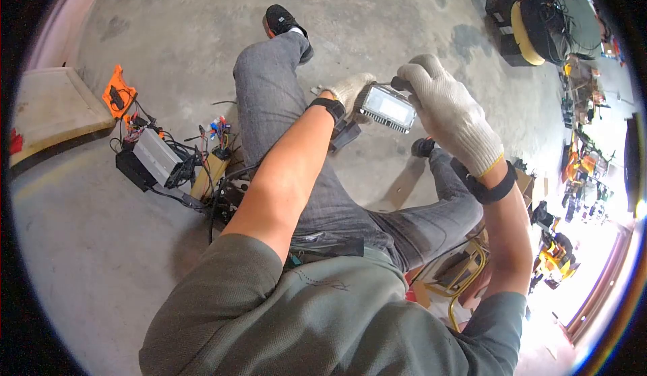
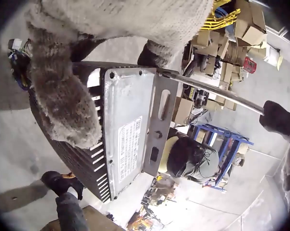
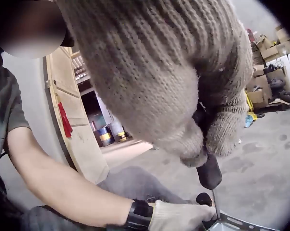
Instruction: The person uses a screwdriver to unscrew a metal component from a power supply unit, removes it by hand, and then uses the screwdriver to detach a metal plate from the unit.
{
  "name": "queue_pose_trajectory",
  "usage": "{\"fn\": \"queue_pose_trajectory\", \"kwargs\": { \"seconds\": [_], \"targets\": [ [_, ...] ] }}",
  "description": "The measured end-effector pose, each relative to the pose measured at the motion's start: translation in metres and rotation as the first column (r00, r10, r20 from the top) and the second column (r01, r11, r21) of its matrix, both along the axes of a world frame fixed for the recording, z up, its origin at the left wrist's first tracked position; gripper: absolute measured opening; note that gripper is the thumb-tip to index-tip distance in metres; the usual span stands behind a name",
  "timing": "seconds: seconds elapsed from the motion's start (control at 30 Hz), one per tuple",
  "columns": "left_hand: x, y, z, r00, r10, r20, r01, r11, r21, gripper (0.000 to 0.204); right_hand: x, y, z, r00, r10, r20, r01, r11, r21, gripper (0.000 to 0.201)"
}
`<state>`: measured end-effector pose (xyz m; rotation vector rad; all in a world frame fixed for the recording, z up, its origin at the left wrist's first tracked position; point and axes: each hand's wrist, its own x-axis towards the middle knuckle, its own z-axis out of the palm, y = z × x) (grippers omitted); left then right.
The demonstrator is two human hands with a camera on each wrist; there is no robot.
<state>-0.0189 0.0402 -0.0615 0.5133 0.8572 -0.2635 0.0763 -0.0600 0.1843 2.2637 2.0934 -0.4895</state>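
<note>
My gloved left hand [image 1: 352, 93] grips a finned metal box [image 1: 389, 108]; in the left wrist view its fingers wrap the black finned side, and the box's pale cover [image 2: 130, 130] carries a printed label. Along one edge of that cover runs a slotted metal flange [image 2: 159, 120]. The gloved right hand [image 1: 455, 110] holds the dark handle of a screwdriver [image 3: 210, 172], fingers curled round it. In the left wrist view the screwdriver's shaft [image 2: 217, 91] reaches the flange's corner near the left thumb. Whether a screw lies under its tip, I cannot tell.
On the floor at the left lie a silver box [image 1: 157, 157], tangled wires and an orange part [image 1: 118, 93], beside a pale board [image 1: 60, 106]. A dark chair with a yellow edge [image 1: 526, 32] stands at the upper right. Boxes and parts line the right side.
</note>
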Motion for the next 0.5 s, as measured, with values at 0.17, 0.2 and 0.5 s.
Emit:
{"fn": "queue_pose_trajectory", "kwargs": {
  "seconds": [0.17, 0.2, 0.5],
  "targets": [
    [-0.005, -0.004, 0.003, 0.991, -0.04, 0.125, 0.034, 0.998, 0.055, 0.03, -0.013, 0.001, -0.001, 0.997, 0.067, 0.046, -0.065, 0.997, -0.041, 0.041],
    [-0.009, -0.007, 0.01, 0.993, -0.038, 0.116, 0.033, 0.999, 0.043, 0.03, -0.013, 0.0, -0.003, 0.994, 0.095, 0.061, -0.094, 0.995, -0.016, 0.042],
    [0.004, -0.001, -0.016, 0.993, 0.011, 0.115, -0.01, 1.0, -0.006, 0.031, -0.021, 0.015, 0.006, 0.932, -0.292, 0.216, 0.334, 0.922, -0.193, 0.03]
  ]
}}
